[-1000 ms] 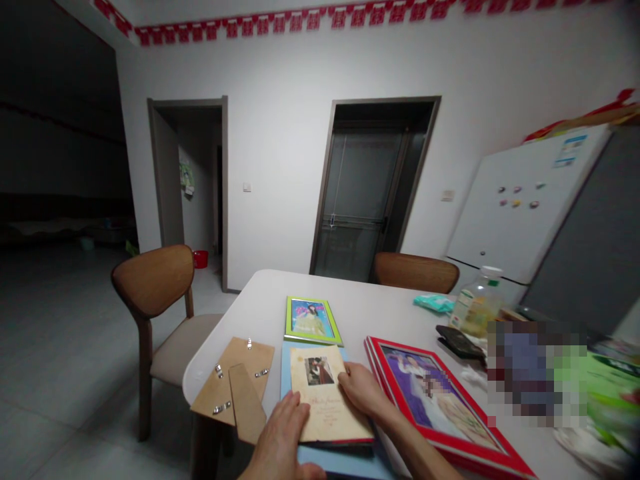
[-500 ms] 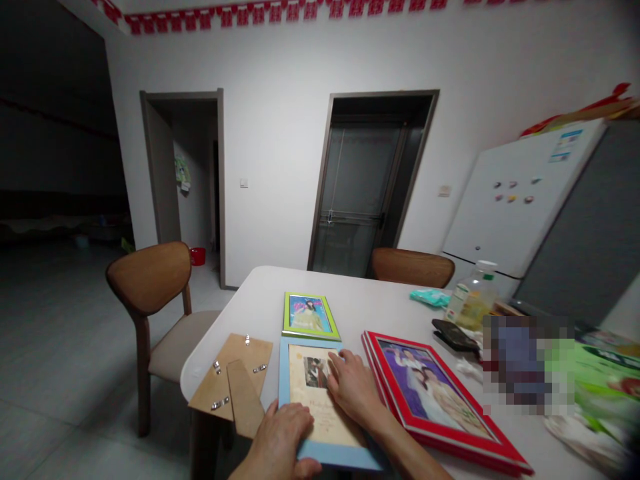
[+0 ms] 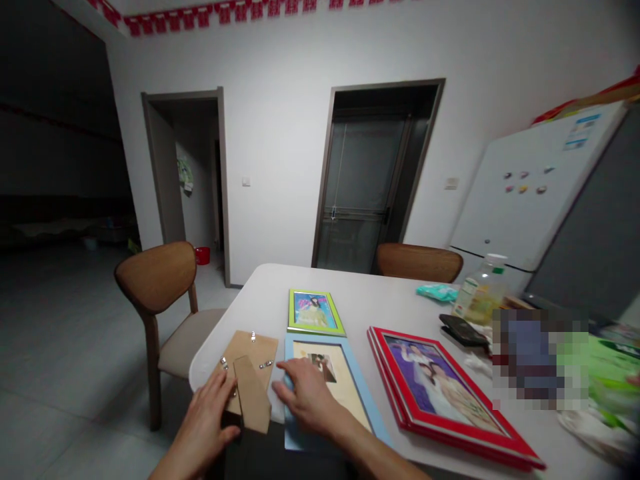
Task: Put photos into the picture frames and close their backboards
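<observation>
A light blue frame point(image 3: 367, 393) lies near the table's front edge, with a cream sheet point(image 3: 345, 373) and a small picture in it. Over its left side is my right hand point(image 3: 307, 393), fingers apart and pointing left, holding nothing. To the left, a brown backing board point(image 3: 250, 343) with metal clips and a stand flap point(image 3: 253, 393) rests on the table corner. My left hand point(image 3: 210, 407) touches the board's left part, fingers spread, thumb near the flap. A green frame point(image 3: 314, 331) lies behind the blue one. Stacked red frames point(image 3: 450, 430) lie to the right.
On the right of the white table point(image 3: 270, 287) are a bottle point(image 3: 480, 290), a black object point(image 3: 463, 331), a teal packet point(image 3: 437, 292) and green packaging point(image 3: 610, 367). Chairs stand at the left point(image 3: 157, 277) and the far side point(image 3: 420, 263).
My left hand has moved left from the blue frame onto the backing board. My right hand has shifted left across the blue frame. The view has shifted slightly.
</observation>
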`<state>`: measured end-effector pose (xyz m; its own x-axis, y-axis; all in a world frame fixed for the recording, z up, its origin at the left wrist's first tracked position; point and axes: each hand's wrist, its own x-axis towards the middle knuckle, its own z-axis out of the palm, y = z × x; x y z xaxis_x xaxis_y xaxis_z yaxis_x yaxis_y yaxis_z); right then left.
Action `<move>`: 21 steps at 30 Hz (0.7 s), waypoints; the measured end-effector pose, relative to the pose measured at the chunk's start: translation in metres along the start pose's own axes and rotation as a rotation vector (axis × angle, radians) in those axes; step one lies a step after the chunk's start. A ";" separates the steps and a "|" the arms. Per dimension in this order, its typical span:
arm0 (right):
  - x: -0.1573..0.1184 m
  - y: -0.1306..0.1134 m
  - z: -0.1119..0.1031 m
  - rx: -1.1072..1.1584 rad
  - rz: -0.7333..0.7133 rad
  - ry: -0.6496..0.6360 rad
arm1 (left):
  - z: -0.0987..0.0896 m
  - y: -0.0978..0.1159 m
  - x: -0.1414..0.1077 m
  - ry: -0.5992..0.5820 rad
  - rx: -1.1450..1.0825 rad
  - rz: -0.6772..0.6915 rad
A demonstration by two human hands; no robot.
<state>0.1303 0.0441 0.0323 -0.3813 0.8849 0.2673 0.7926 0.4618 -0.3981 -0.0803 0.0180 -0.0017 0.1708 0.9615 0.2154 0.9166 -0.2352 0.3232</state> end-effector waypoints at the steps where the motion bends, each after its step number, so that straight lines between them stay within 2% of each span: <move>1: 0.002 -0.013 0.008 0.014 -0.021 -0.016 | 0.001 -0.010 0.001 0.018 0.029 -0.027; 3: 0.006 -0.035 0.026 -0.008 0.001 -0.015 | 0.002 -0.021 0.005 0.037 0.056 -0.046; 6: 0.014 -0.051 0.047 0.005 0.069 -0.006 | -0.001 -0.024 0.011 0.043 0.040 -0.052; 9: 0.018 -0.048 0.046 0.156 0.106 0.014 | -0.008 -0.015 0.015 0.101 -0.036 -0.053; 13: 0.002 -0.027 0.011 0.327 0.094 0.039 | -0.012 0.014 0.014 0.188 -0.169 0.046; 17: -0.032 0.000 -0.036 0.373 0.085 0.045 | 0.001 0.059 0.011 0.225 -0.206 0.203; 19: -0.049 0.014 -0.053 0.375 0.100 0.034 | 0.009 0.083 0.011 0.216 -0.214 0.270; 21: -0.063 0.028 -0.064 0.352 0.145 0.026 | 0.015 0.105 0.013 0.151 -0.223 0.311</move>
<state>0.2067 -0.0021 0.0604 -0.2613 0.9429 0.2064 0.6237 0.3282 -0.7095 0.0233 0.0076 0.0211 0.3570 0.8118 0.4622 0.7259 -0.5524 0.4097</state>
